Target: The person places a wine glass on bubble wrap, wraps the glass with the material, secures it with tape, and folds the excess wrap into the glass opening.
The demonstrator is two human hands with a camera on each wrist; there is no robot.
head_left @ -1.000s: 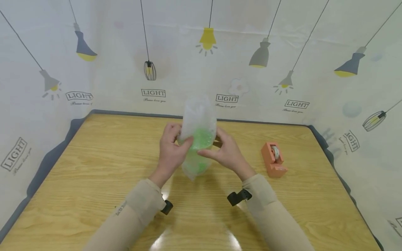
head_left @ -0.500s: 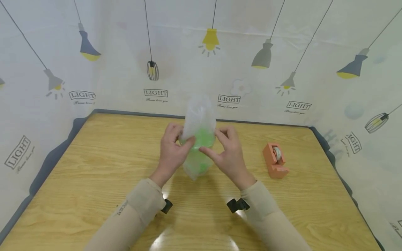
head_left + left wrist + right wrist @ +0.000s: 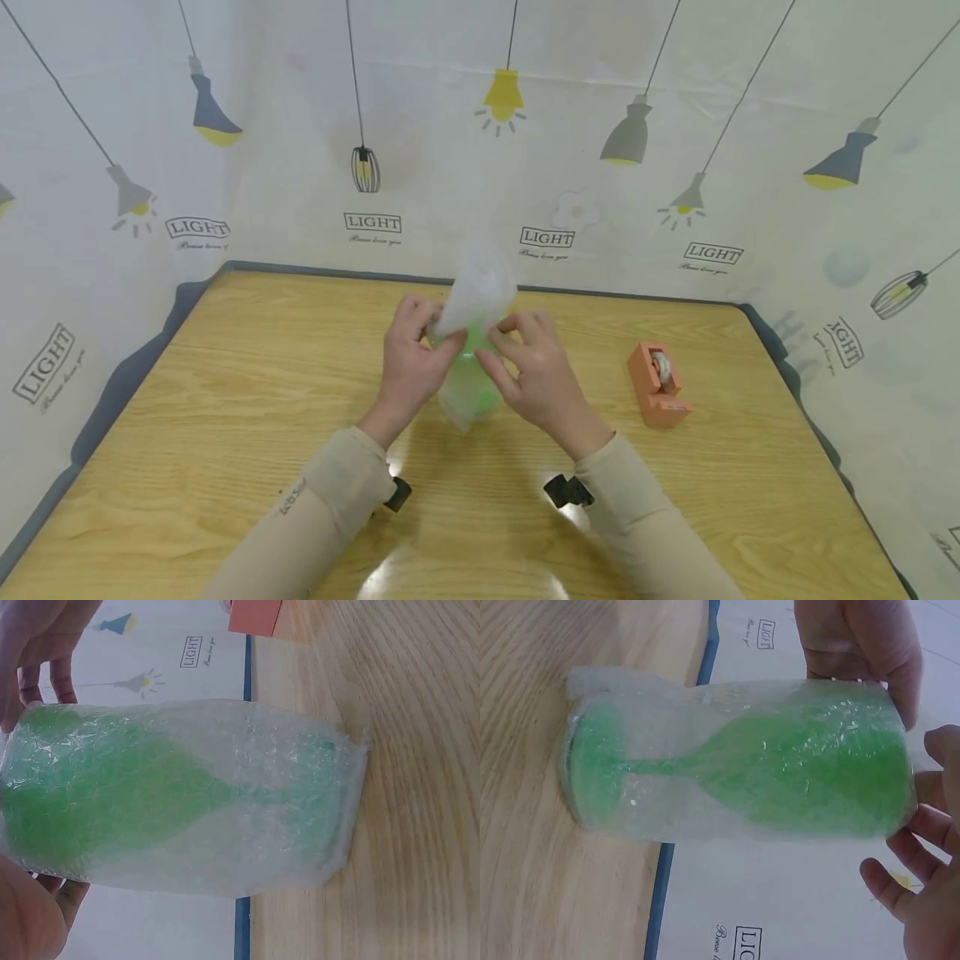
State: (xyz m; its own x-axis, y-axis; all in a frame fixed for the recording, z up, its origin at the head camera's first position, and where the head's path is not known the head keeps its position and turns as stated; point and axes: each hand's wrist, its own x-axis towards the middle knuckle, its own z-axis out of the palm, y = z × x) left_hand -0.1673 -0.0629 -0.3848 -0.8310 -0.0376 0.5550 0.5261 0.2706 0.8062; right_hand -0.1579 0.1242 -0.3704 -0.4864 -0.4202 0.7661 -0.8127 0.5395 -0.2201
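Observation:
A green goblet [image 3: 780, 772] stands upright on the table, wrapped in clear bubble wrap [image 3: 217, 855]. Its bowl, stem and round foot show through the wrap in the right wrist view. Above the rim, a loose white flap of the wrap [image 3: 480, 287] rises and leans over the bowl in the head view. My left hand [image 3: 408, 358] grips the wrapped bowl near its top, thumb on the near side. On the opposite side, my right hand [image 3: 543, 375] pinches the edge of the wrap between thumb and bent fingers; its fingertips are partly hidden.
To the right on the wooden table [image 3: 225, 417] stands an orange tape dispenser [image 3: 656, 383] with a roll of tape. Behind the table hangs a pale cloth [image 3: 435, 125] printed with lamps.
My right hand has come off the bowl's right side and moved inward along the wrap's edge. The upper flap now folds lower over the green bowl. My left hand stays in place.

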